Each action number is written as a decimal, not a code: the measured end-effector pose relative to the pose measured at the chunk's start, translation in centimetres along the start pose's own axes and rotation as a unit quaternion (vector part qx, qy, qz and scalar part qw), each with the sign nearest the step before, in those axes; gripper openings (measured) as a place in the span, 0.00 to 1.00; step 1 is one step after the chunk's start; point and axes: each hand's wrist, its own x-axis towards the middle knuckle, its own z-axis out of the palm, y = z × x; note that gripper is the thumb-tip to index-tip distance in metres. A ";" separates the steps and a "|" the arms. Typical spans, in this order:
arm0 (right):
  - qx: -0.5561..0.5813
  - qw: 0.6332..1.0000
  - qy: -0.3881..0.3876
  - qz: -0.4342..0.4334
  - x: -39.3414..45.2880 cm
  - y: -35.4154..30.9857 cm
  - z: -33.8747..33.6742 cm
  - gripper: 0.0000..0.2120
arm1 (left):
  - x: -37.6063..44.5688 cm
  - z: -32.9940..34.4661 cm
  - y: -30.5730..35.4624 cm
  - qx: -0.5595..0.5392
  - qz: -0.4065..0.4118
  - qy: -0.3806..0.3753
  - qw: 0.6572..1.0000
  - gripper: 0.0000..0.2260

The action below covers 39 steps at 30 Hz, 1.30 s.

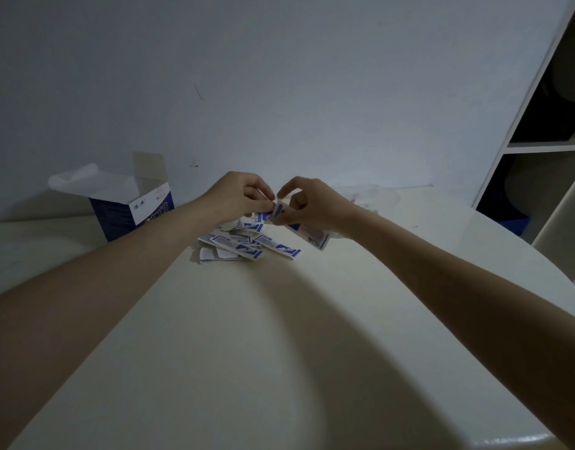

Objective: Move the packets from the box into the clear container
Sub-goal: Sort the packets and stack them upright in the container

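White-and-blue packets (pixel 247 246) lay in a loose heap on the cream table (pixel 279 352) — about six that I could count, some hidden. Just behind, the left hand (pixel 239 199) and right hand (pixel 307 204) both pinched one packet (pixel 277 212); better to gather several, then lift. Farther stood one open box (pixel 133 212) and one clear container (pixel 373 198).
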 end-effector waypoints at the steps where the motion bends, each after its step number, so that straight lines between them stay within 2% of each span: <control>1: -0.013 1.000 -0.001 -0.002 0.1 0.2 -0.1 0.12 | 0.1 0.2 0.1 -0.013 0.004 -0.001 1.000 0.05; 2: -0.044 0.999 -0.004 -0.006 0.0 0.4 -0.2 0.08 | 0.2 0.4 0.3 -0.024 0.006 -0.002 1.000 0.04; 4: -0.146 0.989 -0.009 -0.022 -0.1 0.8 -0.4 0.17 | 0.6 0.8 0.2 -0.027 0.008 0.000 1.000 0.02; 5: -0.208 0.977 -0.018 -0.027 -0.3 1.1 -0.5 0.20 | 0.9 1.2 0.0 0.005 0.011 -0.006 1.000 0.04; 7: -0.327 0.942 -0.055 -0.051 -0.9 1.8 -0.6 0.18 | 1.5 2.0 -0.7 0.184 0.021 -0.076 0.980 0.10; 8: -0.356 0.930 -0.077 -0.057 -1.2 2.3 -0.6 0.14 | 1.8 2.6 -1.2 0.280 0.018 -0.134 0.951 0.14; 10: -0.381 0.916 -0.102 -0.075 -2.0 3.4 -0.2 0.13 | 2.3 3.8 -1.9 0.381 0.001 -0.218 0.898 0.18; 11: -0.389 0.911 -0.105 -0.084 -2.4 4.0 0.2 0.15 | 2.4 4.2 -1.9 0.393 -0.002 -0.227 0.891 0.19; 14: -0.389 0.911 -0.085 -0.110 -3.2 5.7 1.5 0.13 | 2.8 4.2 -1.0 0.378 -0.016 -0.210 0.902 0.15; 17: -0.298 0.948 -0.087 -0.066 -3.0 6.0 1.4 0.03 | 2.9 4.2 -0.6 0.384 -0.022 -0.201 0.901 0.05; 18: -0.263 0.960 -0.082 -0.042 -2.9 5.9 1.1 0.03 | 3.0 4.2 -0.9 0.383 -0.016 -0.191 0.904 0.05; 19: -0.226 0.972 -0.064 -0.017 -2.7 5.8 0.7 0.07 | 3.1 4.2 -1.1 0.370 -0.009 -0.177 0.912 0.08; 21: -0.104 0.994 0.003 0.039 -2.5 5.7 -0.1 0.15 | 3.4 3.5 -1.5 0.281 -0.013 -0.112 0.953 0.12; 23: 0.097 0.989 0.075 0.078 -2.3 5.5 -0.4 0.19 | 3.4 2.8 -1.1 0.095 -0.038 -0.048 0.994 0.08; 25: 0.210 0.970 0.087 0.086 -2.1 4.8 -0.2 0.17 | 2.8 2.7 -0.1 -0.093 -0.067 -0.039 0.993 0.05; 26: 0.233 0.966 0.081 0.081 -2.0 4.3 0.2 0.16 | 2.5 2.7 0.2 -0.145 -0.074 -0.048 0.986 0.04; 28: 0.234 0.967 0.079 0.070 -1.4 3.5 1.0 0.14 | 1.9 2.5 0.3 -0.160 -0.070 -0.068 0.982 0.03; 29: 0.208 0.972 0.088 0.066 -1.1 3.2 1.3 0.13 | 1.6 2.1 0.2 -0.124 -0.068 -0.077 0.987 0.04; 31: 0.116 0.986 0.110 0.049 -0.6 2.5 1.8 0.04 | 1.0 0.7 -0.8 0.061 -0.046 -0.092 0.993 0.03; 32: 0.076 0.989 0.118 0.037 -0.4 2.3 2.0 0.02 | 0.7 -0.1 -1.3 0.168 -0.039 -0.118 0.978 0.05; 33: 0.043 0.992 0.117 0.023 -0.2 2.0 2.3 0.06 | 0.2 -0.8 -1.9 0.245 -0.041 -0.161 0.955 0.10; 35: -0.029 0.995 0.096 -0.006 -0.2 1.5 2.4 0.10 | -0.6 -1.8 -3.1 0.303 -0.063 -0.243 0.919 0.17; 36: -0.073 0.994 0.082 -0.018 -0.1 1.2 2.4 0.11 | -0.9 -2.1 -3.6 0.313 -0.070 -0.257 0.912 0.18; 39: -0.179 0.983 0.016 -0.043 -0.2 0.9 2.8 0.11 | -1.5 -1.9 -4.5 0.329 -0.071 -0.217 0.916 0.12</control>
